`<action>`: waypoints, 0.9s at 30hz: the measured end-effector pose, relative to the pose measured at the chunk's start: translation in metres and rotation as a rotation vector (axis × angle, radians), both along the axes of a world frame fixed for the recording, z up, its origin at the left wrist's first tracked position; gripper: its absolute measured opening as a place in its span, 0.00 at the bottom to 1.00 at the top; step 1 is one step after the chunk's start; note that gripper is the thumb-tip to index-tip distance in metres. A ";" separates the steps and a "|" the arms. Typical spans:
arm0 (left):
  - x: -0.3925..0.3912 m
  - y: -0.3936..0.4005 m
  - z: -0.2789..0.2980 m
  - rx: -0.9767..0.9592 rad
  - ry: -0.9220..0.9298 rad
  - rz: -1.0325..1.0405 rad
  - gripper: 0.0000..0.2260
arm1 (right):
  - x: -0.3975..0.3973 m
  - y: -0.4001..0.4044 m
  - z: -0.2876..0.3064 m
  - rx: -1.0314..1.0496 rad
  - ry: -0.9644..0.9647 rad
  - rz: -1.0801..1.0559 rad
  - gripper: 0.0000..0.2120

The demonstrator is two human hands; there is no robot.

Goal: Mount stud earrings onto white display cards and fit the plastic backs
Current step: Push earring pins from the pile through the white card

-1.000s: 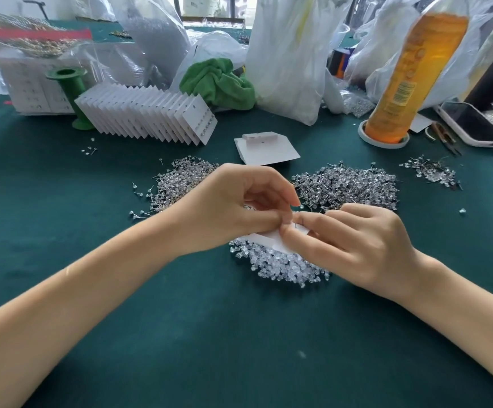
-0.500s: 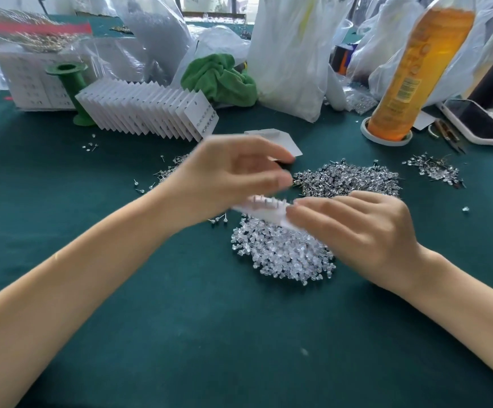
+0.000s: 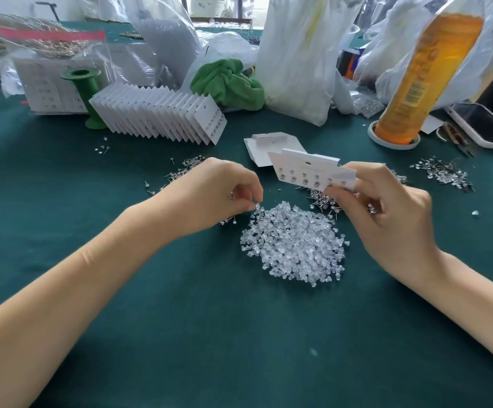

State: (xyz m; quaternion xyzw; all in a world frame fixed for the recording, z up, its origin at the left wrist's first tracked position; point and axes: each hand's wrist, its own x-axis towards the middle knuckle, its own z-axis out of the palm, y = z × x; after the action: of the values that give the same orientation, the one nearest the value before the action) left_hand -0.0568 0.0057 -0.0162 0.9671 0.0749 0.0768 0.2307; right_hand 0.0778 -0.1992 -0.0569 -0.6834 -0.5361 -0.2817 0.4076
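Right hand (image 3: pixel 386 219) holds a studded white card (image 3: pixel 313 173) up; left hand (image 3: pixel 218 195) pinches a clear back (image 3: pixel 257 205) above the pile of backs (image 3: pixel 295 242).

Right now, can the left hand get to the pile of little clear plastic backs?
Probably yes. The left hand is already at the near-left edge of the pile of plastic backs, its fingers pinching at one, with nothing between them.
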 end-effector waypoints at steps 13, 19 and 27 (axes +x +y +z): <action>0.004 0.001 -0.006 0.022 -0.071 -0.049 0.04 | 0.000 0.001 -0.001 -0.015 -0.012 0.035 0.09; 0.003 -0.001 -0.006 -0.087 -0.149 -0.015 0.04 | 0.000 0.000 -0.001 -0.021 -0.030 0.066 0.10; 0.003 -0.003 -0.004 -0.226 -0.118 -0.014 0.06 | 0.000 0.000 -0.001 -0.035 -0.023 0.069 0.10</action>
State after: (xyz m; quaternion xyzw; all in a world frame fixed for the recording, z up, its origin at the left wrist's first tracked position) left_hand -0.0534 0.0025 -0.0203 0.9291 0.0626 0.1229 0.3430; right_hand 0.0780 -0.1989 -0.0578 -0.6683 -0.5688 -0.2660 0.3990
